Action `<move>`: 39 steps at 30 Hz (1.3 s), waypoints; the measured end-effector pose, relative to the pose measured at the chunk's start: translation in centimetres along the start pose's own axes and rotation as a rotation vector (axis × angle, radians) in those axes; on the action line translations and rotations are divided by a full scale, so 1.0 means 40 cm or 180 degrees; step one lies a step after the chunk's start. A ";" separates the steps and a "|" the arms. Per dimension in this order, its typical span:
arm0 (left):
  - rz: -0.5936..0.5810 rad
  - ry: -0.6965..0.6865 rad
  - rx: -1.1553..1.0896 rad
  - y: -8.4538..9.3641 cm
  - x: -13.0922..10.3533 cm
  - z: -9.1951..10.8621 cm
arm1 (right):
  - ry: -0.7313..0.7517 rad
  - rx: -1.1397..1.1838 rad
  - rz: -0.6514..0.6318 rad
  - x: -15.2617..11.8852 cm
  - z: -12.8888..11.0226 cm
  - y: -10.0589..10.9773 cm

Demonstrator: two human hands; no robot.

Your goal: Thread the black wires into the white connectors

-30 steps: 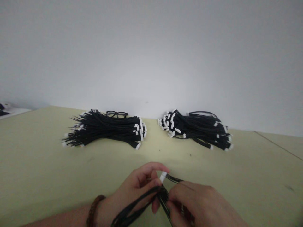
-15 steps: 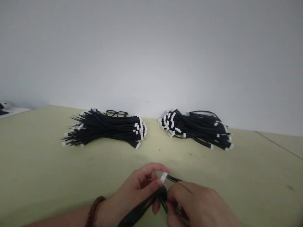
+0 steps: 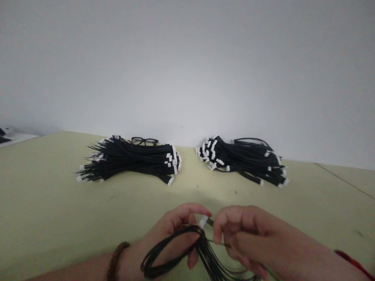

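My left hand is closed, pinching a white connector between forefinger and thumb. Thin black wires run from that connector; some loop back over my left thumb and others hang down below the hands. Just to the right, my right hand has its fingers curled around one or more of the black wires, close beside the connector. Its far fingers and the wire ends under the palm are partly hidden.
Against the wall lie two piles of black cables with white connectors, a left pile and a right pile. Black-framed glasses rest behind the left pile. A seam crosses the pale table at right.
My right hand has moved up and turned, its fingers less bunched against the wires. The black wires have spread into a visible loop and fan. My left hand keeps its pinch on the connector.
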State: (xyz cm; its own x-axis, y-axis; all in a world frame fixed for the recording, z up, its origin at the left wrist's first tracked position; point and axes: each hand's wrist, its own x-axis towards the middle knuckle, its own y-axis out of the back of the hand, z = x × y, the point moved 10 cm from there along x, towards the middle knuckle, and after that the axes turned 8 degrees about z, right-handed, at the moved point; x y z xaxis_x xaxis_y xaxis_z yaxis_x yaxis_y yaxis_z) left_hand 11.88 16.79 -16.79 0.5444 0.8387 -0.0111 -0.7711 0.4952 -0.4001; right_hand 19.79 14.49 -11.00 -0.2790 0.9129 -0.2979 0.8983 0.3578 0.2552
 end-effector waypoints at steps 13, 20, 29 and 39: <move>0.0726 0.0424 -0.0094 0.025 -0.009 0.013 | 0.1477 0.3398 0.1828 -0.064 -0.120 0.314; 0.0712 0.0216 -0.0260 0.023 -0.005 0.035 | 0.0826 0.0366 0.0758 -0.038 -0.084 0.100; 0.0570 0.0191 -0.0601 0.001 -0.011 0.044 | 0.2272 -0.2774 0.1792 -0.087 -0.131 0.029; 0.0640 0.0206 -0.0490 0.000 -0.012 0.048 | 0.2567 -0.2980 0.1906 -0.096 -0.154 0.016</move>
State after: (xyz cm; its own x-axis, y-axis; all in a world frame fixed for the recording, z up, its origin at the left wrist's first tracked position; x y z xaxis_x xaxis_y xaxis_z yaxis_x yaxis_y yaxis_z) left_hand 10.98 16.83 -15.04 0.4089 0.8982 -0.1612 -0.8094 0.2755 -0.5186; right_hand 19.35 12.42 -4.03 -0.3406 0.7182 0.6068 0.4775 -0.4237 0.7697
